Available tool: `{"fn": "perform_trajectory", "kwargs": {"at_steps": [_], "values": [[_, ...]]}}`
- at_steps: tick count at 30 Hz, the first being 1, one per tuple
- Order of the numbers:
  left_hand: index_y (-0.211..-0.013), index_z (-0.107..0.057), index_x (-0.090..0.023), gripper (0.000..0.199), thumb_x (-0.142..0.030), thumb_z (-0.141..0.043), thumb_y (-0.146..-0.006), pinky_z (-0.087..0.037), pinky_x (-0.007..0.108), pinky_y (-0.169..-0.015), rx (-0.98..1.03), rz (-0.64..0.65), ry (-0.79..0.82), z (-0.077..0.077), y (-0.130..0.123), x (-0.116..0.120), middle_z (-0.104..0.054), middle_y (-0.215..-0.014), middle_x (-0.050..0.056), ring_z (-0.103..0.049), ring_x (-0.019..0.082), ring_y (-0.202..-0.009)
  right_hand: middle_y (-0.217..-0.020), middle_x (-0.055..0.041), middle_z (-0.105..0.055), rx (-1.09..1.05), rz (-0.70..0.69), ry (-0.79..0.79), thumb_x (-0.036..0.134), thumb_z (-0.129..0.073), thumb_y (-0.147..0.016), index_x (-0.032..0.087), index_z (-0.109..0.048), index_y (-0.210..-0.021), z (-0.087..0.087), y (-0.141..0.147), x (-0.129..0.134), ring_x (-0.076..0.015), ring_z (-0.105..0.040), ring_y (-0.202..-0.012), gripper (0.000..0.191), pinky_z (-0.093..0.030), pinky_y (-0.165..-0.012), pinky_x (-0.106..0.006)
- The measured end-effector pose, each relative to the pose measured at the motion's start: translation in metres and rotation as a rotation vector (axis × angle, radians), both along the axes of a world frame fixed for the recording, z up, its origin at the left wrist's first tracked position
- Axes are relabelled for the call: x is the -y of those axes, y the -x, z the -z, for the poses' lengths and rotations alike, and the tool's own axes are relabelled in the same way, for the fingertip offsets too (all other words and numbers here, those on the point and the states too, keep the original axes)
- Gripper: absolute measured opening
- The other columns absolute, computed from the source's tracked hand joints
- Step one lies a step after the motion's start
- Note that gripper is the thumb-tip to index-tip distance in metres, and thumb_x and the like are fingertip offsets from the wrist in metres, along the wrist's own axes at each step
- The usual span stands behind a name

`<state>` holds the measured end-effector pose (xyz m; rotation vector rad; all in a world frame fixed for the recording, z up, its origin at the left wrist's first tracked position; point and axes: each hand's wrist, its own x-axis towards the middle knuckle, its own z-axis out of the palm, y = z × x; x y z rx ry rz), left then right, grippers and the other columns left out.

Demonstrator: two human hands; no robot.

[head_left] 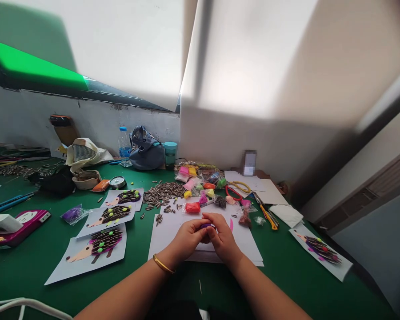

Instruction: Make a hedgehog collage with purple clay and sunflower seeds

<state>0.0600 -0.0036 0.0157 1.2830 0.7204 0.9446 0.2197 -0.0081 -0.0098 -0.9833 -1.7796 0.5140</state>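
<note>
The left hand (186, 237) and right hand (224, 239), fingers bent nearly closed, held purple clay (206, 226) above the paper (162, 245). Shaping it seemed the present step; the next move probably called for even pressure.

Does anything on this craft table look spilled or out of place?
Perhaps the striped seeds: they lie loose in a heap on the green tabletop, with some strewn onto the white paper, which looks like a spill, though it may be deliberate. A thin pale stick also lies alone nearer the person.
</note>
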Motion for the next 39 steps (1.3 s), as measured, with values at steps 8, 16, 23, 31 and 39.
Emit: {"fn": "perform_trajectory", "kwargs": {"at_steps": [8, 16, 23, 31, 39], "values": [[-0.116, -0.068, -0.016, 0.052, -0.047, -0.077, -0.074, -0.053, 0.038, -0.084, 0.101, 0.061, 0.097, -0.0030, 0.0020, 0.0006, -0.071, -0.099, 0.010, -0.068, 0.022, -0.087, -0.125, -0.0093, -0.062, -0.301, -0.144, 0.359, 0.063, -0.048, -0.090, 0.026, -0.058, -0.127, -0.0067, -0.0015, 0.0004, -0.0277, -0.059, -0.114, 0.053, -0.052, -0.092, -0.042], [-0.115, -0.068, -0.018, 0.054, -0.054, -0.074, -0.075, -0.055, 0.041, -0.086, 0.109, 0.067, 0.148, -0.0036, 0.0022, 0.0027, -0.069, -0.108, 0.010, -0.068, 0.023, -0.091, -0.117, -0.0075, -0.064, -0.148, -0.071, 0.218, 0.049, -0.056, -0.091, 0.026, -0.064, -0.116, -0.0043, -0.0018, -0.0032, -0.0245, -0.060, -0.107, 0.035, -0.050, -0.093, -0.040], [-0.106, -0.070, -0.017, 0.043, -0.045, -0.079, -0.075, -0.054, 0.037, -0.086, 0.182, 0.045, 0.175, -0.0020, -0.0001, 0.0023, -0.070, -0.104, 0.008, -0.068, 0.023, -0.093, -0.119, -0.0076, -0.064, -0.155, -0.022, 0.155, 0.048, -0.044, -0.097, 0.027, -0.060, -0.124, -0.0037, -0.0002, 0.0004, -0.0239, -0.059, -0.111, 0.037, -0.047, -0.097, -0.042], [-0.098, -0.071, -0.016, 0.034, -0.036, -0.082, -0.073, -0.052, 0.032, -0.081, 0.319, -0.044, 0.288, -0.0049, 0.0072, -0.0011, -0.072, -0.088, 0.007, -0.067, 0.019, -0.084, -0.126, -0.0092, -0.061, -0.082, -0.057, 0.140, 0.061, -0.063, -0.082, 0.028, -0.055, -0.131, -0.0071, -0.0016, 0.0007, -0.0281, -0.058, -0.113, 0.060, -0.051, -0.092, -0.042], [-0.106, -0.065, -0.019, 0.040, -0.042, -0.078, -0.076, -0.051, 0.032, -0.080, 0.270, 0.057, 0.305, -0.0048, 0.0042, 0.0027, -0.073, -0.100, 0.010, -0.069, 0.020, -0.087, -0.130, -0.0085, -0.058, -0.144, -0.080, 0.215, 0.059, -0.069, -0.078, 0.029, -0.055, -0.131, -0.0064, 0.0012, 0.0024, -0.0294, -0.053, -0.123, 0.062, -0.045, -0.103, -0.046]]}}
